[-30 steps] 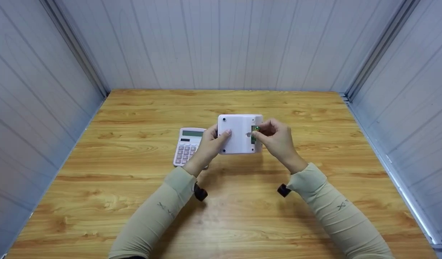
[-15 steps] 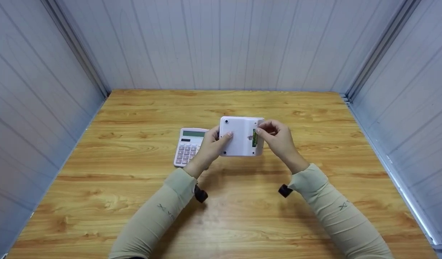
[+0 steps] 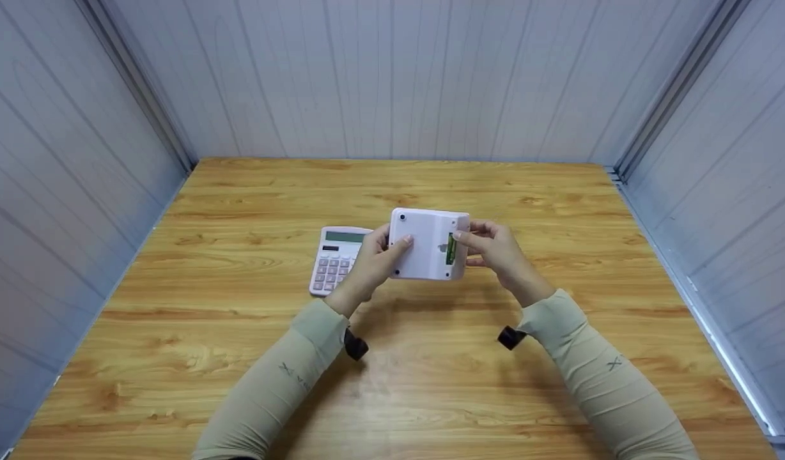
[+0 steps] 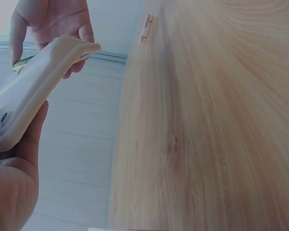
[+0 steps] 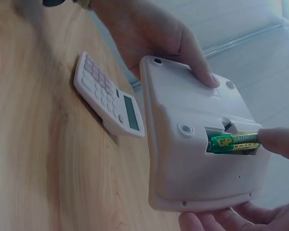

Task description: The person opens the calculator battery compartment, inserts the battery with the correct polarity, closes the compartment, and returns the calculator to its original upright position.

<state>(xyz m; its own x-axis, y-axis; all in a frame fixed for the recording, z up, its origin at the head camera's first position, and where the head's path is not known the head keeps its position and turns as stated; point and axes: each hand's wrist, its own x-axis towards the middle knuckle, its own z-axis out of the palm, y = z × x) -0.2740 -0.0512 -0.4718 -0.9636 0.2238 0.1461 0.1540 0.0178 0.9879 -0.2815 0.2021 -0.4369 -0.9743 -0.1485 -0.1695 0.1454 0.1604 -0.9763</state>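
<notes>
My left hand [image 3: 372, 260] grips a pale pink calculator [image 3: 419, 249] above the table, its back towards me and the thumb across that back. A green GP battery [image 5: 236, 143] sits in the uncovered battery slot, tilted with one end proud, as the right wrist view shows. My right hand [image 3: 506, 259] has its thumb on that raised end, while its other fingers rest against the calculator's far side. The calculator's keys and screen face away and are hidden.
A second pale pink calculator [image 3: 330, 267] lies face up on the wooden table [image 3: 431, 383], partly behind my left hand and forearm. In the left wrist view a small pale piece with notched ends [image 4: 146, 29] lies on the wood. Panelled walls [image 3: 392, 76] enclose three sides.
The battery has gone down into the slot from between my right finger and thumb. My right fingers have moved behind the calculator, and the thumb now presses the battery. The calculator has lowered slightly.
</notes>
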